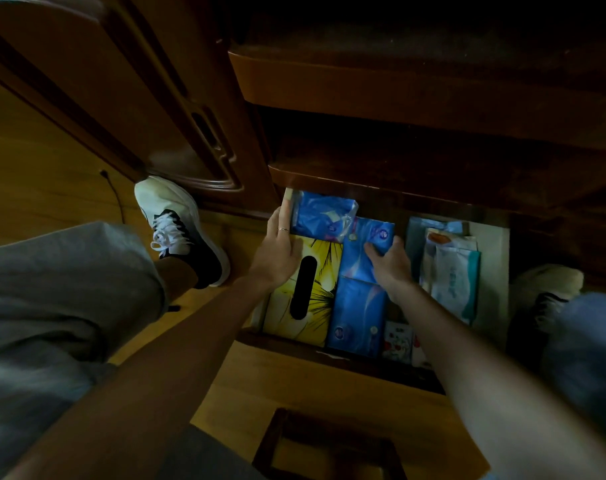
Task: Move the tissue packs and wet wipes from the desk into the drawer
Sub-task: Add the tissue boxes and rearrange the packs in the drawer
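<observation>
The bottom drawer point(339, 358) of a dark wooden desk stands pulled out. Inside lie a yellow tissue box point(312, 306), three blue tissue packs point(324, 211) point(367, 237) point(358, 313) and white wet wipes packs point(454, 275) on the right. My left hand point(277, 251) rests flat on the yellow box, its fingers stretched along the drawer's left wall beside the far blue pack. My right hand point(390, 258) grips the near end of the middle blue pack, fingers curled over it.
A small white patterned pack point(398, 339) lies at the drawer's front. Upper drawers point(398, 84) overhang the open one. My shoe point(180, 223) and knee are left of it, another shoe point(551, 289) right. A wooden stool point(329, 448) stands near me on the floor.
</observation>
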